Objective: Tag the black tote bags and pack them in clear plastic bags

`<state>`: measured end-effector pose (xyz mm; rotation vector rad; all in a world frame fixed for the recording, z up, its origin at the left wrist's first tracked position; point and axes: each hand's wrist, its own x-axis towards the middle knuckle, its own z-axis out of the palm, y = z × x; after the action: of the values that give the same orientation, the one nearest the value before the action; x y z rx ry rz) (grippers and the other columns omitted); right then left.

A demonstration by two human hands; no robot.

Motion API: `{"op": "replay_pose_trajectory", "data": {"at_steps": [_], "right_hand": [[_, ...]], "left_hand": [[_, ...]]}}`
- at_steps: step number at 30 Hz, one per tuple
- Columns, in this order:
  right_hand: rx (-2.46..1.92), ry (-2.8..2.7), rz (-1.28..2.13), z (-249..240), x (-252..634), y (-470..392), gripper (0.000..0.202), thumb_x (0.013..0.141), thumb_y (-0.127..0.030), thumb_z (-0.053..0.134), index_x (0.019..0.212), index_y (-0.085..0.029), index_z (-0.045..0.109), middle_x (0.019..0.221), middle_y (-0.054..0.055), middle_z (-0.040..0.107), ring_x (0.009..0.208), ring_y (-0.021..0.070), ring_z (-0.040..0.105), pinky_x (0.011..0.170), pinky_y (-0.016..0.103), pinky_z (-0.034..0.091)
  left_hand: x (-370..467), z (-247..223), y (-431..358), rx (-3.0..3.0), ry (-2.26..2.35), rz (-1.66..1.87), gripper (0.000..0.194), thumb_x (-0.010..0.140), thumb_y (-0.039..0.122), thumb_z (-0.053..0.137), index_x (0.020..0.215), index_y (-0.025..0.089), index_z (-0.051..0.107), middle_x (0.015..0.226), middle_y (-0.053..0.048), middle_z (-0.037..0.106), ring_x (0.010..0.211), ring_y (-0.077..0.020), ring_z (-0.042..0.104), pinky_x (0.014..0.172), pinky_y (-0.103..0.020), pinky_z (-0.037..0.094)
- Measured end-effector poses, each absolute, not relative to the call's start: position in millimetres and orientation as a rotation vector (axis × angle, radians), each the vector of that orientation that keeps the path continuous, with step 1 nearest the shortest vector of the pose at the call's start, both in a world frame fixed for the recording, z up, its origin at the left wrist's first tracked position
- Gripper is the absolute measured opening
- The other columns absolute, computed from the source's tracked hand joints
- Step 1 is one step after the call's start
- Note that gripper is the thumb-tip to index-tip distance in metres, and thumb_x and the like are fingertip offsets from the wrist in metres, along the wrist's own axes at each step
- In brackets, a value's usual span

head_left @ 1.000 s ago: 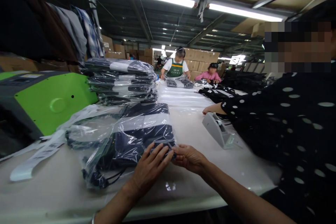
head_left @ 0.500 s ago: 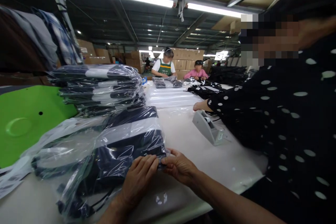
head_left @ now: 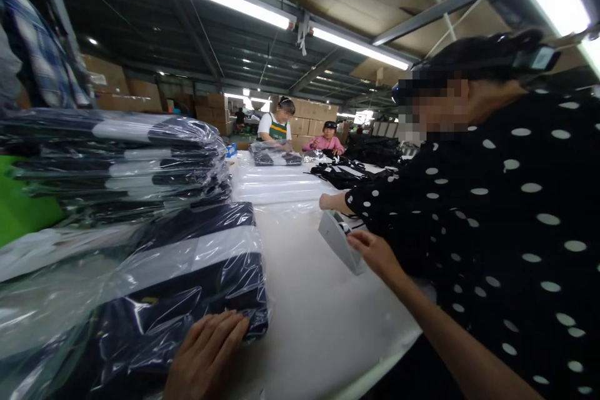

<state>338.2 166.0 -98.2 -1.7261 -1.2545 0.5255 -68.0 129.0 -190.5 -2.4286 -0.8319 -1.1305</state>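
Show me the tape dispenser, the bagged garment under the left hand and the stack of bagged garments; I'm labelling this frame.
tape dispenser (head_left: 338,244): head view, on its grey sloping side.
bagged garment (head_left: 187,287): head view, on the dark fabric under plastic.
stack of bagged garments (head_left: 131,162): head view, on its front edge.

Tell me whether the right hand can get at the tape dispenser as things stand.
Probably yes: the right hand is already at the tape dispenser, fingers at its top, nothing between them. The left hand rests flat on the bagged garment.
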Motion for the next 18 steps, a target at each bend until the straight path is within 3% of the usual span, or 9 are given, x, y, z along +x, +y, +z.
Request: {"op": "replay_pose_trajectory", "data": {"at_steps": [3, 5, 9, 18], "right_hand": [[-1.896, -1.142, 0.448, -89.7, 397.7, 180.3, 0.015, 0.078, -0.034, 0.07, 0.079, -0.019, 0.073, 0.092, 0.01, 0.075, 0.098, 0.0275, 0.067, 0.085, 0.034, 0.045], [-1.916, -1.089, 0.543, -92.6, 413.3, 186.9, 0.017, 0.076, -0.033, 0.071, 0.073, -0.017, 0.072, 0.082, 0.01, 0.075, 0.088, 0.0264, 0.067, 0.077, 0.034, 0.046], [-1.873, -1.014, 0.737, -103.5, 412.0, 201.1, 0.016, 0.071, -0.029, 0.074, 0.074, -0.014, 0.071, 0.071, 0.007, 0.073, 0.065, 0.0174, 0.063, 0.065, 0.03, 0.045], [-1.652, -0.866, 0.837, -102.8, 406.1, 219.9, 0.025, 0.058, -0.017, 0.078, 0.08, -0.016, 0.066, 0.057, 0.0, 0.064, 0.053, 0.0134, 0.056, 0.059, 0.029, 0.044]], "left_hand": [[-64.5, -199.6, 128.7, -2.405, -0.859, -1.246, 0.036, 0.099, 0.011, 0.043, 0.12, 0.024, 0.068, 0.112, 0.0, 0.076, 0.115, -0.0154, 0.063, 0.114, -0.033, 0.032], [-63.2, -204.0, 128.7, -2.385, -0.867, -1.276, 0.035, 0.1, 0.013, 0.042, 0.12, 0.025, 0.068, 0.112, 0.001, 0.076, 0.119, -0.0162, 0.061, 0.118, -0.034, 0.028], [-63.0, -206.7, 128.8, -2.381, -0.864, -1.272, 0.034, 0.103, 0.022, 0.04, 0.119, 0.027, 0.069, 0.112, 0.002, 0.076, 0.12, -0.0162, 0.06, 0.121, -0.033, 0.024], [-67.9, -200.6, 132.6, -2.378, -0.766, -1.128, 0.036, 0.103, 0.018, 0.038, 0.12, 0.024, 0.069, 0.114, 0.001, 0.076, 0.12, -0.0137, 0.063, 0.122, -0.029, 0.025]]}}
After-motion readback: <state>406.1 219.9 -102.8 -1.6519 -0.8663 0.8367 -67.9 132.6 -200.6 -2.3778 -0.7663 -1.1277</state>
